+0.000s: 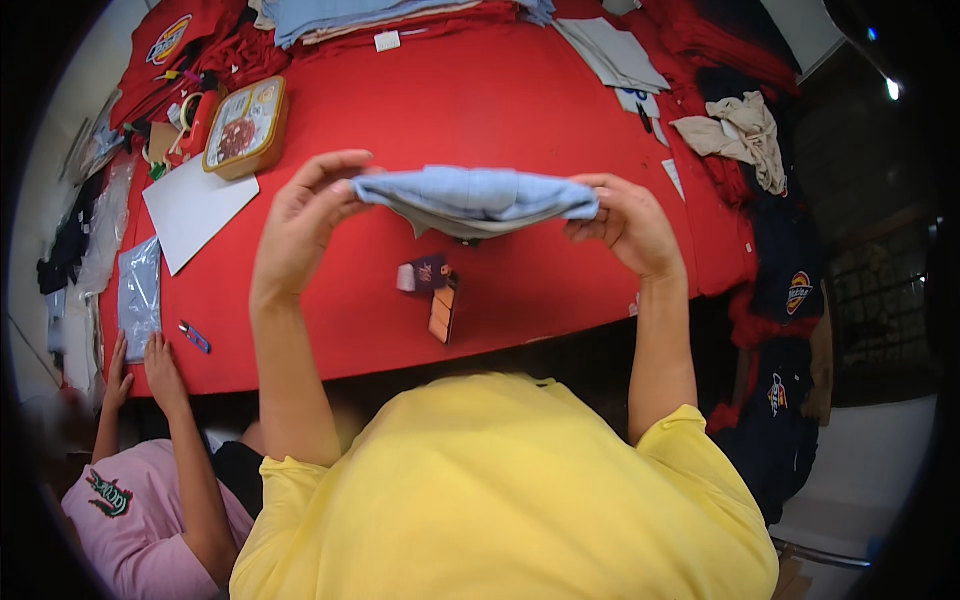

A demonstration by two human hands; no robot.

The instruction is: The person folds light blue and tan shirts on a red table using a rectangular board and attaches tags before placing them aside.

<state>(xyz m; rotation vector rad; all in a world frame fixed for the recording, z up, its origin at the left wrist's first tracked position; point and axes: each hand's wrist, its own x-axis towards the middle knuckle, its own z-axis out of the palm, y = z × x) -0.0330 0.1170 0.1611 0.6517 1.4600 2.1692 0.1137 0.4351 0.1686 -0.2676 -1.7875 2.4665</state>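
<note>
A folded light blue garment (480, 192) is stretched level between my two hands, raised above the red table. My left hand (312, 205) pinches its left end between thumb and fingers. At the opposite end, my right hand (632, 222) grips the other corner the same way. A greyish edge, perhaps a backing sheet, shows along the garment's underside. Below it on the table lie a small dark tag (424, 273) with a white piece beside it and an orange-faced, phone-like object (444, 308).
At left, a co-worker's hands (148, 368) rest by a bagged blue garment (140, 290), near blue thread snips (195, 337). White card (200, 210) and a lidded plastic tub (246, 125) lie beyond. Folded clothes (400, 15) line the far edge; beige cloth (745, 135) lies at right.
</note>
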